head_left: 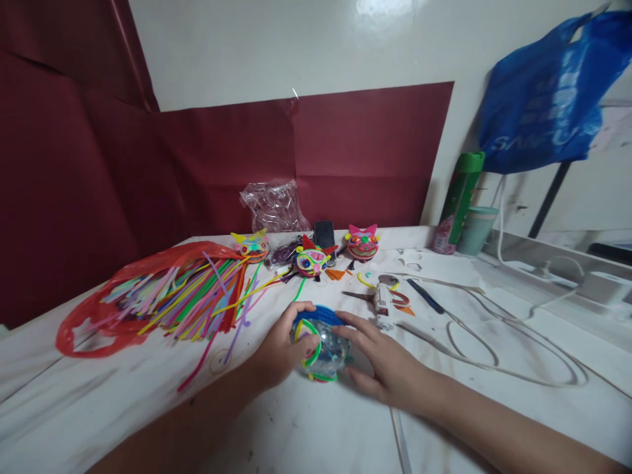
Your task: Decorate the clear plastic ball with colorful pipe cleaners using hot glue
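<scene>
A clear plastic ball [332, 352] sits low over the white table, with blue pipe cleaner coiled on its top and a green, yellow and white looped shape on its front left. My left hand [289, 345] wraps round its left side, thumb pressed on the looped shape. My right hand [382, 359] holds the ball's right side, fingertips on its top and thumb lower down. More green and yellow trim shows at the ball's bottom. Behind it stand three decorated heads with pointed ears: a yellow-eared one [253, 246], a red-eared one [312, 259] and a pink-eared one [363, 243].
Colourful pipe cleaners [192, 296] spill from a red plastic bag [74, 332] at left. Right of centre lie a white glue gun [382, 299], scissors with orange handles [401, 299] and looping cords [494, 352]. A green spray can [460, 197] and a cup [478, 230] stand far right.
</scene>
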The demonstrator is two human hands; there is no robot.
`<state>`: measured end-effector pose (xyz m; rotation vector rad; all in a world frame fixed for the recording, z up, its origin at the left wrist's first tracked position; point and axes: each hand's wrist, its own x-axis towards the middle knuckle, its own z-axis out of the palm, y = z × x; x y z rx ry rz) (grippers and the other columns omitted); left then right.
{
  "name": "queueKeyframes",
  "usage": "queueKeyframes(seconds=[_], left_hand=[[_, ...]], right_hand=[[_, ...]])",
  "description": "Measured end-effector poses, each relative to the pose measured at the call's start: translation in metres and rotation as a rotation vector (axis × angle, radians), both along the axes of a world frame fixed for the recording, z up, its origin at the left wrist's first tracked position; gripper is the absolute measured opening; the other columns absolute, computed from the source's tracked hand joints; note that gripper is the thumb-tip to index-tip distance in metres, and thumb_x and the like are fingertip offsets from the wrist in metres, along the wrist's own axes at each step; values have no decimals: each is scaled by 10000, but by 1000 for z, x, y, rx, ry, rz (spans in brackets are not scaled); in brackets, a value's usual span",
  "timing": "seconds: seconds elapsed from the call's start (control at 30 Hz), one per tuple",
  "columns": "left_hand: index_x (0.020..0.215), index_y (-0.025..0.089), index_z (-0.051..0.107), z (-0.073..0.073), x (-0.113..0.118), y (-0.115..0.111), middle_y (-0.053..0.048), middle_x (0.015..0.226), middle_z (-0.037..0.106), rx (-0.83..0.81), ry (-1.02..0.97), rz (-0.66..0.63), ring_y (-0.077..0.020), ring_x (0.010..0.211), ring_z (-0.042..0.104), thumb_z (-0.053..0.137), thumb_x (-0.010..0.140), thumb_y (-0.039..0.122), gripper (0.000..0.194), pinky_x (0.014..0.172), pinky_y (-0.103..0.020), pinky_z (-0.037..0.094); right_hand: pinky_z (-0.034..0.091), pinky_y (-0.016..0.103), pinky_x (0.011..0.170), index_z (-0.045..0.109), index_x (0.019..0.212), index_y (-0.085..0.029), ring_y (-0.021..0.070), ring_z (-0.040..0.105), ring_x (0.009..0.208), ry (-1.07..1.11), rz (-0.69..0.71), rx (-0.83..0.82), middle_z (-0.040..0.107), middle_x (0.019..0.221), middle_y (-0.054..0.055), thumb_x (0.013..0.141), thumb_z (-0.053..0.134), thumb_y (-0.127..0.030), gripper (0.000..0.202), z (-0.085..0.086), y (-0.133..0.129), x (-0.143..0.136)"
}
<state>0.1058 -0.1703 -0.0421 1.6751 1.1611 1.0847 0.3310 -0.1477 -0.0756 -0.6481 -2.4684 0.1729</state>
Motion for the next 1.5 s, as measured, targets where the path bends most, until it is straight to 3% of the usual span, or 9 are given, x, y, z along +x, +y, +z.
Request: queueKeyframes(seconds=[0.27,0.67,1.5], left_hand=[[1157,193,470,-8,-4,6,-91,1219,512,53,6,-8,-261,1112,492,587,747,282,435,953,-377,387],[1180,199,427,-10,-6,9,-30,904,557,-6,-29,-25,-223,920,545,564,780,334,444,760,-312,434],[1195,194,415,-9,-7,9,-32,957,555,-35,-66,-41,-185,827,538,586,785,379,482,730,-295,431]], right_hand=[[452,473,1009,393,1343,-150,314,430,1305,-24,-25,-19,359,1442,220,818,552,-202,550,2,1,-3],[428,451,1037,372,1368,-141,300,401,1329,-30,-19,-73,325,1469,214,797,569,-193,607,5,1,-5],[433,447,1035,333,1407,-160,304,376,1348,-36,-34,-96,299,1488,199,792,572,-179,660,2,2,-5]])
